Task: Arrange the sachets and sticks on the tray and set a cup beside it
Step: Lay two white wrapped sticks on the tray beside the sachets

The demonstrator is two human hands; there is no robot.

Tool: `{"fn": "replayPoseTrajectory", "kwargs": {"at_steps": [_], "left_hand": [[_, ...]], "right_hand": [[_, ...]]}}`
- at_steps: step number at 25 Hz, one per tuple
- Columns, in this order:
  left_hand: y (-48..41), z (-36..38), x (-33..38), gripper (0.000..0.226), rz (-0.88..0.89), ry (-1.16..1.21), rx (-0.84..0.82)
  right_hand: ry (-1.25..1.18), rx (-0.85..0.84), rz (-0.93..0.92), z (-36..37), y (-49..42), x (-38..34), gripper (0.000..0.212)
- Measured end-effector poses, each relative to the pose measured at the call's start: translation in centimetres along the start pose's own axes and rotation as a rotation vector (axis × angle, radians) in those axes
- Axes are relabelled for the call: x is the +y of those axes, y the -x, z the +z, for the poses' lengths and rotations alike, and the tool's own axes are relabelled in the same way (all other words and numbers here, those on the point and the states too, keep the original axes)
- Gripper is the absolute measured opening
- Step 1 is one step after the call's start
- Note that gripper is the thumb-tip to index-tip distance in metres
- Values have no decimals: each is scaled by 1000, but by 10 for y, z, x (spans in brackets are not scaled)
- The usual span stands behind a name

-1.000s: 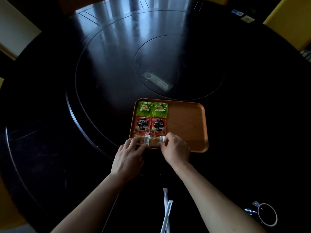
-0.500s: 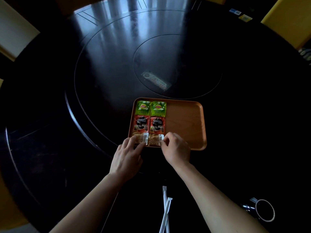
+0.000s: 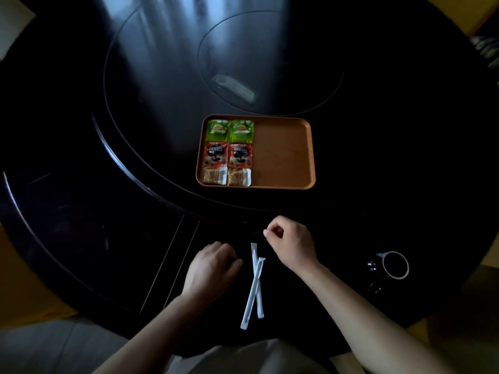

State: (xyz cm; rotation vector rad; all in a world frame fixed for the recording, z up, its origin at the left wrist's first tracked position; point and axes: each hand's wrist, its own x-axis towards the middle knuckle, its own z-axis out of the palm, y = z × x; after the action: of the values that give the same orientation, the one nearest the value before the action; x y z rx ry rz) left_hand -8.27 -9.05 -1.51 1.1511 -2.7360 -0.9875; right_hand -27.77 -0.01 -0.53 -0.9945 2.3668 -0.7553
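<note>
An orange tray [image 3: 283,152] lies on the dark round table. Its left half holds two green tea sachets [image 3: 229,130], two red coffee sachets [image 3: 228,155] and two clear sugar packets [image 3: 226,176] in neat rows. Two white paper-wrapped sticks [image 3: 254,287] lie crossed on the table near me. My left hand [image 3: 212,268] hovers just left of the sticks, fingers curled, blurred. My right hand [image 3: 293,241] sits just right of their upper ends, fingers loosely curled with nothing in them. A dark cup [image 3: 391,265] with a pale rim stands at the right.
A raised turntable [image 3: 162,76] fills the middle of the table, and the tray rests on its near part. A small pale label [image 3: 237,86] lies at its centre. Yellow chairs [image 3: 480,12] stand around the table's far edge. My lap shows at the bottom.
Both hands have left the sugar packets on the tray and pulled back towards me, to either side of the sticks. The camera has tilted down.
</note>
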Motion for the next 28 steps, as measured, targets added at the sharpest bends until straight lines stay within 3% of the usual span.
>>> {"fn": "replayPoseTrajectory", "kwargs": {"at_steps": [3, 5, 10, 16, 22, 28], "left_hand": [[30, 38, -1, 39, -62, -86, -257], [41, 54, 1, 40, -53, -152, -302], [51, 60, 5, 25, -59, -279, -193], [53, 41, 0, 19, -200, -225, -106], [45, 46, 2, 8, -207, -280, -72], [36, 46, -1, 11, -165, -296, -90]], "right_hand": [[-7, -180, 149, 12, 44, 28, 13], [15, -240, 200, 21, 67, 40, 14], [72, -323, 197, 32, 90, 46, 14], [320, -253, 85, 47, 94, 26, 39], [411, -265, 106, 55, 89, 10, 21], [391, -267, 199, 48, 87, 14, 25]]}}
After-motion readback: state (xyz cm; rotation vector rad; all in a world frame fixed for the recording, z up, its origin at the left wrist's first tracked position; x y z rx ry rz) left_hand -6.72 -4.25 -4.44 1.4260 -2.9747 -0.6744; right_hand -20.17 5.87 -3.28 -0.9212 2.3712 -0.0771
